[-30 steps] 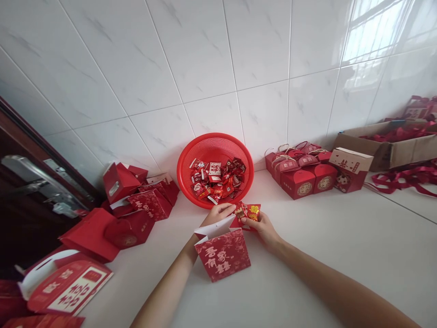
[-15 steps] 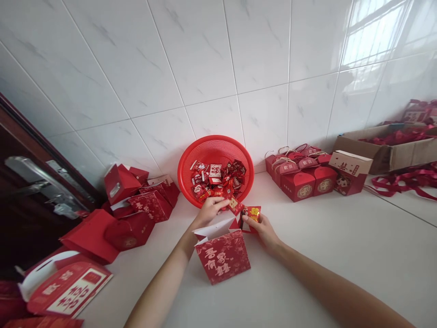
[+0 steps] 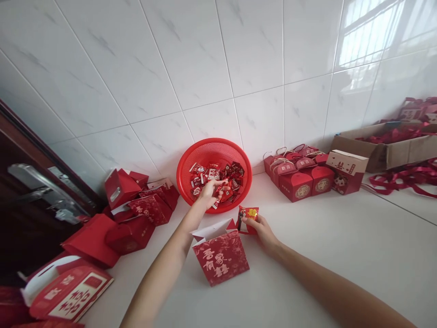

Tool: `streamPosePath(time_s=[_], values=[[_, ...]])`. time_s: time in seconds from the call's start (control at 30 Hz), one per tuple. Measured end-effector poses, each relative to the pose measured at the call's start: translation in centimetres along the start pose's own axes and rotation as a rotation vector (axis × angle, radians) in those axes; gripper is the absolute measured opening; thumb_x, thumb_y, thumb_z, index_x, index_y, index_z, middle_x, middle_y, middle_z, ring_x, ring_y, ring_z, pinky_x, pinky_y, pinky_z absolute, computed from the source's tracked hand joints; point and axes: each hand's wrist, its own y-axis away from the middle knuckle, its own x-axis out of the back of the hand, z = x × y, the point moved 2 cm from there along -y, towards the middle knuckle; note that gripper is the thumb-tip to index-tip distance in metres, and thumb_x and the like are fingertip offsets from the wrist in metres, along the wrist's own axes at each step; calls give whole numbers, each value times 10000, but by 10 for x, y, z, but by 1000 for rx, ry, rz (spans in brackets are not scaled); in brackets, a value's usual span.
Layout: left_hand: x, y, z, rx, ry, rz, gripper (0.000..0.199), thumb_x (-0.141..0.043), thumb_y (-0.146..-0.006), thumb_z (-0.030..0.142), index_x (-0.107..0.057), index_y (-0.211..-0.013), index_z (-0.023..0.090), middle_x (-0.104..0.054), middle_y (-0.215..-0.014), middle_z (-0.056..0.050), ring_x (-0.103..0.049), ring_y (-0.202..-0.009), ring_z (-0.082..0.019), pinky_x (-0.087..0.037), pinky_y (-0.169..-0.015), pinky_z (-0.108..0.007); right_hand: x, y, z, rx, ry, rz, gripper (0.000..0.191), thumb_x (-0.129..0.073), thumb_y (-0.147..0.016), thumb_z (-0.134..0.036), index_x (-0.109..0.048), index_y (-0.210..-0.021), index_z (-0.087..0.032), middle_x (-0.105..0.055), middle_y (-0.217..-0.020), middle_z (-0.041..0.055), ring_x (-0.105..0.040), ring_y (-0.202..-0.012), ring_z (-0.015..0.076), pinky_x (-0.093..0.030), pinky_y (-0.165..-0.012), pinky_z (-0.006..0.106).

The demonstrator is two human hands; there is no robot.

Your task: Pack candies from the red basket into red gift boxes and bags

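Note:
My left hand (image 3: 213, 193) is over the front of a red plastic basket (image 3: 182, 155), among small red-wrapped sweets (image 3: 235, 171). Its fingers are slightly curled and apart, and nothing clear shows between them. On the right, my right hand (image 3: 262, 230) grips a red packet (image 3: 248, 219) with gold lettering and a dark picture on it. Any other packets behind it are hidden. Between my forearms a red paper gift box (image 3: 221, 259) with pale characters stands with its top open, white inside. The held packet is beside the box's upper right corner.
Red gift boxes (image 3: 129, 232) are heaped on the left near a dark door with a metal handle (image 3: 44, 187). Closed red boxes (image 3: 297, 184) stand at right by the tiled wall. Further right are a cardboard carton (image 3: 392, 157) and loose red ribbon (image 3: 399, 182).
My left hand has moved from beside the right hand up into the basket, and the small red packet it held is no longer seen in it. My right hand keeps its packet, nearly still.

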Motion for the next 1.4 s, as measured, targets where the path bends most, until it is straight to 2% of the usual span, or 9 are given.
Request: streamPosePath(time_s=[0.07,0.17,0.27,0.43,0.57,0.77,0.93,1.17,1.4], values=[[-3,11,-11,26,10,-58,107,-667,-707,211,-682,-802,163,-688,-734,-52,-522,-540,-99,-355,-487,-222,1,-1,1,-4,-16,10,339,-843,-631,-387,-689,-858,-188,-745,-854,46,-678,-801,238,-496,-811,358],[-9,27,-21,32,9,-115,275,-718,-645,135,-691,-917,159,-699,-802,-45,-634,-689,-135,-461,-627,-239,2,-2,2,1,-15,45,252,-804,-607,-310,-671,-786,-192,-725,-805,27,-642,-753,213,-474,-750,325],[-14,38,-29,48,-21,-169,430,-802,-628,159,-646,-1029,177,-706,-849,-39,-681,-771,-172,-516,-735,-294,2,-3,1,25,-1,61,209,-760,-595,-267,-675,-770,-193,-717,-799,21,-617,-745,202,-460,-737,313],[-17,44,-43,35,-78,-211,549,-913,-564,269,-570,-985,190,-703,-835,-18,-697,-772,-192,-539,-766,-338,1,-2,-2,52,0,43,199,-702,-596,-213,-691,-794,-196,-716,-785,13,-610,-752,201,-464,-746,318],[-14,43,-48,-48,-175,-213,553,-919,-571,346,-593,-987,183,-718,-892,-39,-695,-765,-187,-541,-741,-329,3,-4,1,71,6,19,225,-685,-604,-194,-693,-829,-189,-727,-820,10,-617,-769,194,-469,-761,314],[-14,42,-53,-115,-234,-186,610,-916,-562,341,-678,-1094,157,-742,-897,-66,-698,-808,-205,-554,-775,-342,3,-5,1,81,28,-16,218,-696,-625,-208,-694,-842,-186,-724,-836,16,-630,-790,198,-483,-795,326],[-16,43,-56,-164,-232,-165,656,-911,-569,358,-698,-1148,136,-765,-903,-83,-707,-845,-230,-562,-815,-373,1,-2,-1,83,36,-11,203,-725,-620,-203,-703,-821,-187,-723,-812,12,-636,-766,194,-489,-752,312],[-16,45,-56,-126,-235,-186,536,-924,-542,328,-736,-1009,146,-770,-932,-85,-704,-874,-231,-550,-840,-373,0,-1,-2,70,9,-29,380,-864,-631,-370,-720,-932,-189,-757,-934,63,-686,-863,243,-514,-844,383],[-13,42,-63,-135,-223,-186,492,-920,-536,293,-722,-964,154,-753,-955,-72,-695,-885,-215,-540,-833,-345,-1,1,-3,82,53,-29,462,-908,-604,-448,-714,-936,-191,-748,-908,44,-674,-836,223,-518,-828,363]])
